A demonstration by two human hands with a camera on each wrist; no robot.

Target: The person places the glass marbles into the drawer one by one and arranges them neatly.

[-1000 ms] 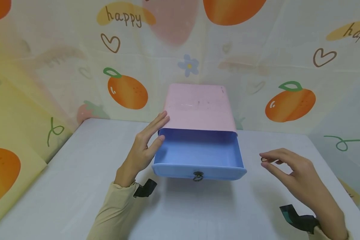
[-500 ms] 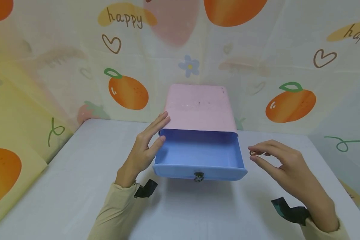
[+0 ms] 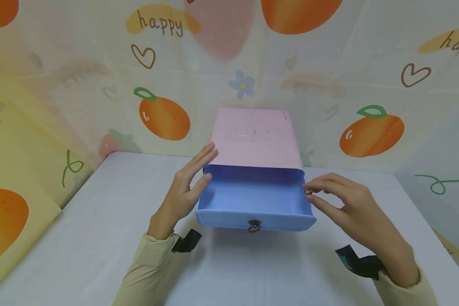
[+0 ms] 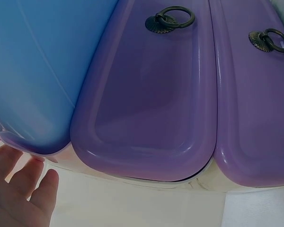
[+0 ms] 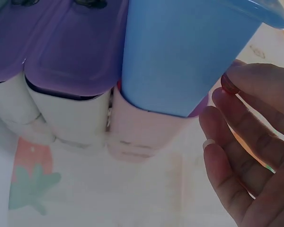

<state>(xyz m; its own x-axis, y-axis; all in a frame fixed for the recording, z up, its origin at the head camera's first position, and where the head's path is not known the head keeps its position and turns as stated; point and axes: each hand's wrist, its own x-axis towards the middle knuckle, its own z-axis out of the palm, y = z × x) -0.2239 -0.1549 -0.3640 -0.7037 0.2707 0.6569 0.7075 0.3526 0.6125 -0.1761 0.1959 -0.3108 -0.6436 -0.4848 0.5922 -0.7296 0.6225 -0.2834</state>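
A small drawer cabinet with a pink top [image 3: 256, 136] stands on the table, its blue top drawer [image 3: 252, 219] pulled out toward me. My left hand [image 3: 180, 191] rests along the cabinet's left side, fingers straight and the thumb by the drawer's edge. Between thumb and forefinger my right hand [image 3: 353, 208] pinches a small, shiny brownish thing [image 3: 307, 191], too small to identify. That hand overlaps the drawer's right rim in the head view. In the right wrist view the thing looks dark red [image 5: 229, 84], close beside the drawer's outer wall.
Below the blue drawer are two purple drawers [image 4: 146, 94], both pushed in, with bronze ring pulls [image 4: 177, 18]. Another ring pull [image 3: 254, 226] hangs on the blue drawer's front. The white tabletop [image 3: 245, 272] meets a fruit-printed cloth [image 3: 313, 72] behind the cabinet.
My right hand has moved left and slightly up with the small thing, from right of the cabinet to the drawer's right rim. The left hand and drawer have stayed put.
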